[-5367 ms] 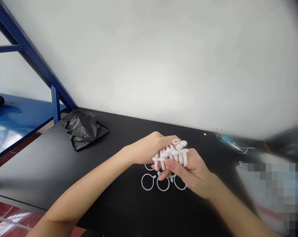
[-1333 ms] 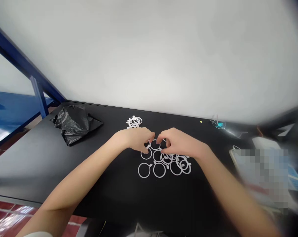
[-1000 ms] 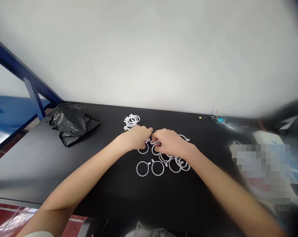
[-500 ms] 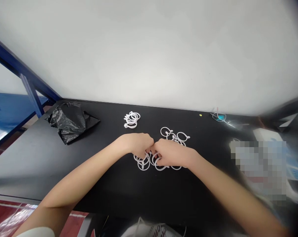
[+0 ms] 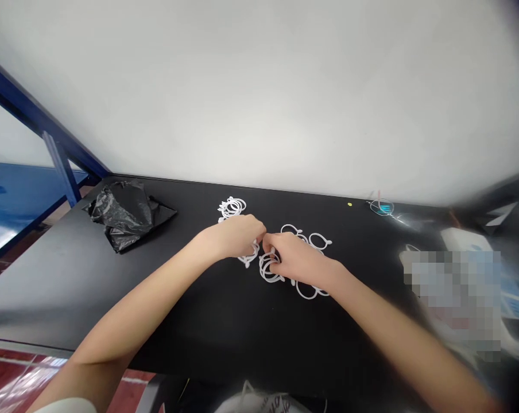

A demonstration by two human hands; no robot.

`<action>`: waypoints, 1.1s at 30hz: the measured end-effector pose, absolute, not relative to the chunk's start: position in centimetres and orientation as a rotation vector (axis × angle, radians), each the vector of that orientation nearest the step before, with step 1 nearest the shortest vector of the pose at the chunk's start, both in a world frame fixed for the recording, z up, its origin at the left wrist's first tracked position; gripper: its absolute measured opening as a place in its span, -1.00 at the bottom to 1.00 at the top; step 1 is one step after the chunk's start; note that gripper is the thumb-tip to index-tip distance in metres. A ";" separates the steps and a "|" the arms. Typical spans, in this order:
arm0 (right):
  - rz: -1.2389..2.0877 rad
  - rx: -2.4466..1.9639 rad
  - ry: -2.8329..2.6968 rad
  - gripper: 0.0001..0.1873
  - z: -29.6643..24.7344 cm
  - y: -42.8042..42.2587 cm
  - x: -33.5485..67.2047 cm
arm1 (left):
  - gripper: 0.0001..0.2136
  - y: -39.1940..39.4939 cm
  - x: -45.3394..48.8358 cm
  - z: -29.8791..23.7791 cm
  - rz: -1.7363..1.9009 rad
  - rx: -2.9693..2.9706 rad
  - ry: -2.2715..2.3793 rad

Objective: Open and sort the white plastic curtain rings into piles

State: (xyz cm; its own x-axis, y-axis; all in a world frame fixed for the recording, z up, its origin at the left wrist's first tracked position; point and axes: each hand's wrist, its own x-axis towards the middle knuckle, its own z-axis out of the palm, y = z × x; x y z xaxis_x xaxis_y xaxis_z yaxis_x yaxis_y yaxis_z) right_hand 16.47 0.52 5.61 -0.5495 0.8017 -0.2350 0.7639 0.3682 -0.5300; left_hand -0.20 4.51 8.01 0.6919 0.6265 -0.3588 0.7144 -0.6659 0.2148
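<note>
Several white plastic rings (image 5: 308,291) lie scattered on the black table (image 5: 225,321). My left hand (image 5: 236,236) is closed over a few white rings (image 5: 250,257) near the table's middle. My right hand (image 5: 298,259) is closed on a small bunch of white rings (image 5: 268,271) right beside it, the two hands nearly touching. More loose rings (image 5: 317,240) lie just behind my right hand. A separate stacked bunch of rings (image 5: 231,207) sits further back, behind my left hand.
A crumpled black plastic bag (image 5: 124,213) lies at the table's back left. A blue metal frame (image 5: 57,158) stands left of the table. A small teal object (image 5: 382,206) sits near the white wall. A blurred-out object occupies the right side.
A stacked bunch of rings I held earlier now lies at the back. Over the last second both hands gathered loose rings into bunches and shifted slightly back from the near side.
</note>
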 end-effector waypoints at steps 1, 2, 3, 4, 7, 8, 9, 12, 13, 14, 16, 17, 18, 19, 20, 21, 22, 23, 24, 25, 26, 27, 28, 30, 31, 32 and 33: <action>0.993 -1.429 -2.481 -0.77 6.2 0.6 16.8 | -0.82 4.6 -0.6 8.7 -0.250 2.593 1.024; 1.027 -1.400 -2.421 -0.78 6.8 0.7 17.3 | -0.80 4.6 -1.0 9.4 -0.112 2.616 0.983; 1.020 -1.369 -2.373 -0.78 7.6 0.8 17.8 | -0.77 4.5 -1.4 10.1 0.046 2.626 0.946; 0.984 -1.325 -2.350 -0.78 8.3 0.8 18.3 | -0.75 4.4 -1.7 10.8 0.211 2.628 0.908; 0.803 -1.193 -2.276 -0.81 10.2 0.9 20.0 | -0.67 4.0 -2.4 12.0 0.672 2.607 0.777; 0.748 -1.155 -2.241 -0.82 10.6 0.9 20.4 | -0.65 3.9 -2.5 12.1 0.794 2.596 0.725; 0.705 -1.116 -2.200 -0.83 11.0 0.9 20.8 | -0.63 3.9 -2.5 12.1 0.897 2.586 0.671; 0.608 -0.989 -2.089 -0.78 11.6 0.7 21.5 | -0.62 3.9 -2.3 11.8 1.069 2.573 0.537; 0.583 -0.950 -2.067 -0.76 11.7 0.7 21.5 | -0.64 3.9 -2.2 11.7 1.102 2.576 0.515; 0.561 -0.916 -2.052 -0.74 11.8 0.6 21.5 | -0.66 3.9 -2.0 11.7 1.128 2.582 0.507; 0.530 -0.863 -2.034 -0.73 11.9 0.5 21.4 | -0.71 3.9 -1.8 11.6 1.193 2.586 0.517; 0.524 -0.845 -2.028 -0.72 11.9 0.4 21.3 | -0.76 3.9 -1.7 11.6 1.227 2.584 0.523; 0.522 -0.830 -2.021 -0.72 12.0 0.3 21.2 | -0.83 3.8 -1.7 11.7 1.249 2.583 0.523; 0.527 -0.814 -2.016 -0.71 12.0 0.2 21.1 | -0.91 3.8 -1.7 11.7 1.256 2.580 0.520; 0.537 -0.800 -2.012 -0.71 12.0 0.2 21.0 | -0.97 3.7 -1.6 11.8 1.248 2.572 0.516; 0.550 -0.787 -2.009 -0.71 12.0 0.1 20.9 | -0.93 3.7 -1.6 11.8 1.228 2.563 0.513; 0.563 -0.776 -2.003 -0.71 12.0 0.0 20.7 | -0.89 3.6 -1.6 11.9 1.210 2.553 0.508; 0.574 -0.765 -1.995 -0.71 12.0 0.0 20.6 | -0.87 3.5 -1.6 11.9 1.201 2.540 0.502; 0.585 -0.756 -1.987 -0.72 12.0 -0.1 20.5 | -0.87 3.4 -1.5 11.9 1.207 2.526 0.496; 0.597 -0.748 -1.981 -0.72 12.0 -0.1 20.3 | -0.87 3.4 -1.5 11.9 1.220 2.511 0.492; 0.608 -0.740 -1.977 -0.73 11.9 -0.1 20.2 | -0.88 3.3 -1.4 12.0 1.235 2.498 0.489; 0.619 -0.733 -1.975 -0.74 11.9 -0.1 20.1 | -0.88 3.3 -1.3 12.0 1.244 2.486 0.490; 0.631 -0.726 -1.974 -0.74 11.8 -0.1 20.0 | -0.88 3.3 -1.3 11.9 1.247 2.476 0.491; 0.646 -0.709 -1.963 -0.75 11.7 -0.1 19.9 | -0.90 3.3 -1.2 11.9 1.257 2.459 0.491; 0.646 -0.698 -1.951 -0.75 11.6 -0.1 19.9 | -0.93 3.4 -1.1 11.8 1.266 2.446 0.492; 0.642 -0.686 -1.939 -0.74 11.5 -0.2 19.9 | -0.94 3.4 -1.1 11.8 1.275 2.429 0.492; 0.636 -0.673 -1.930 -0.74 11.4 -0.2 19.9 | -0.92 3.4 -1.1 11.7 1.277 2.409 0.492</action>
State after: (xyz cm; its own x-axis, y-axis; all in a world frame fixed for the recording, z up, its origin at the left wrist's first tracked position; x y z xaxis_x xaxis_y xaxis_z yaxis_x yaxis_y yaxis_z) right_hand 19.87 -0.17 11.45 -0.3872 0.6867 0.6153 0.1861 0.7118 -0.6773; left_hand -1.07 3.39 11.73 0.5286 0.4657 0.7097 0.1314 -0.8709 0.4736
